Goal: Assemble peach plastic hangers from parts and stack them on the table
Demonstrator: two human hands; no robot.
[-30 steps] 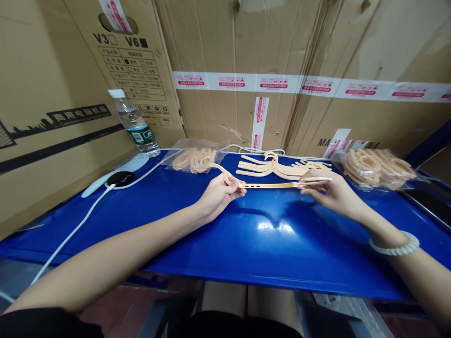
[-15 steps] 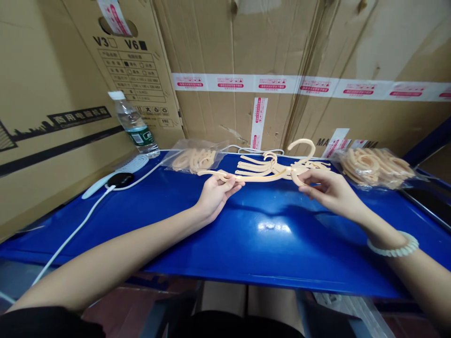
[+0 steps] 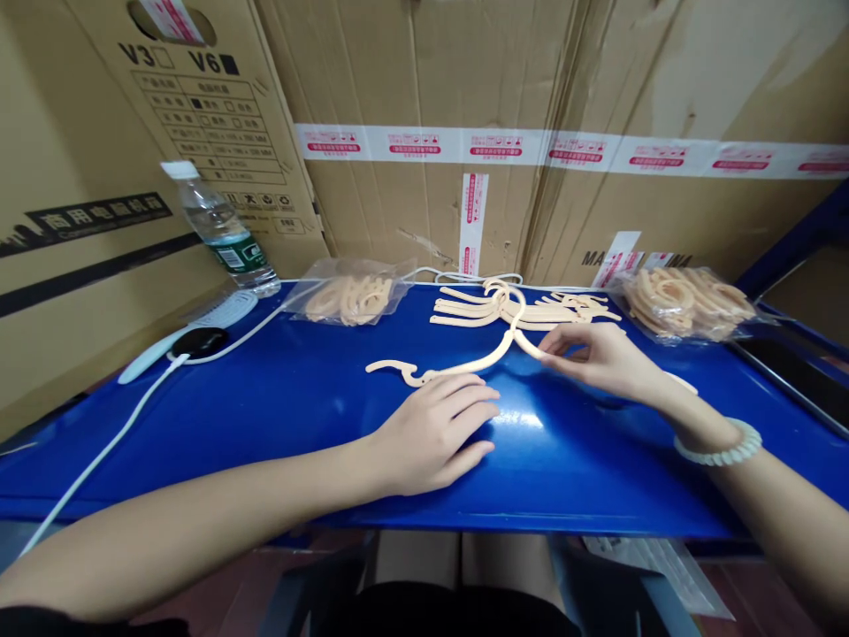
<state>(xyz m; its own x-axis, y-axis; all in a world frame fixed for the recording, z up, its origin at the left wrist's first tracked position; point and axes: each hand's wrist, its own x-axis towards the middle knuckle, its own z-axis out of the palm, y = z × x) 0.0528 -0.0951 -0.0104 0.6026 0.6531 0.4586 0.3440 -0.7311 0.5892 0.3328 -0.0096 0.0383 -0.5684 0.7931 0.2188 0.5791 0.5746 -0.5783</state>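
Observation:
A beige folding clothes hanger [image 3: 484,362] lies spread over the blue table, its hook [image 3: 519,310] pointing away from me. My right hand [image 3: 593,363] is closed, thumb and fingers pinching the hanger's right arm near the centre joint; that arm's tip shows beyond my wrist. My left hand [image 3: 438,433] is open, palm down with fingers stretched out, just in front of the hanger's left arm. Whether its fingertips touch that arm I cannot tell. Behind the hanger, several more beige hangers [image 3: 468,310] are laid together, with more beige pieces [image 3: 577,305] at their right.
Clear bags of beige parts lie at the left [image 3: 351,299] and right [image 3: 686,301]. A water bottle [image 3: 222,234], white brush-like item [image 3: 225,310], black puck [image 3: 200,341] with white cable, and dark flat device [image 3: 796,380] sit around. Cardboard boxes [image 3: 411,80] wall the back.
The hanger has come down nearer to me onto the table. My left hand has let go of its left arm and opened, moving toward me. My right hand still holds the right arm.

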